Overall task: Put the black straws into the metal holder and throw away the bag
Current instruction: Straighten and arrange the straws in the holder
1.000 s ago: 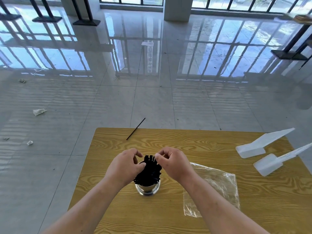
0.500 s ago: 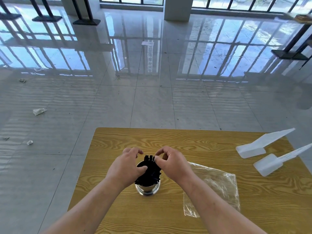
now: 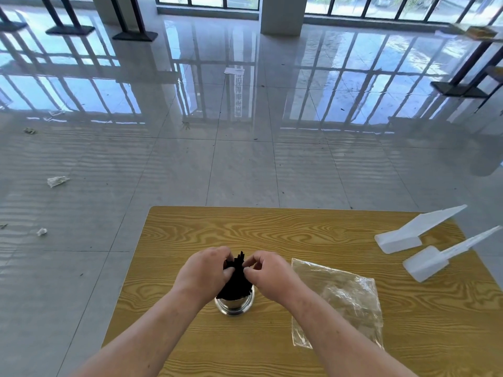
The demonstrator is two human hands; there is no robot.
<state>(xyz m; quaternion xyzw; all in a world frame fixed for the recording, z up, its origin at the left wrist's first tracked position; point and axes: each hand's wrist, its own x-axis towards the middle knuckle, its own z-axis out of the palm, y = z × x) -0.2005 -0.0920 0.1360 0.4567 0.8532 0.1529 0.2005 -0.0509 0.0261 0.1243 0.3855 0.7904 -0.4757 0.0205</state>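
Pinching the black straws point(image 3: 236, 278) in the metal holder point(image 3: 234, 303) — my left hand point(image 3: 205, 270) and right hand point(image 3: 269, 273) both gripping them.

You have two hands: left hand point(image 3: 203, 273), right hand point(image 3: 269, 276). One metal holder point(image 3: 234, 304), one bundle of black straws point(image 3: 236, 278), one clear bag point(image 3: 343, 300), two white scoops point(image 3: 402, 235) point(image 3: 427, 263), one counter point(image 3: 272, 229).

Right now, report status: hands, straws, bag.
Left hand and right hand both pinching the black straws. Bundle upright in metal holder. Empty bag flat on table, not yet binned. Nothing blocking.
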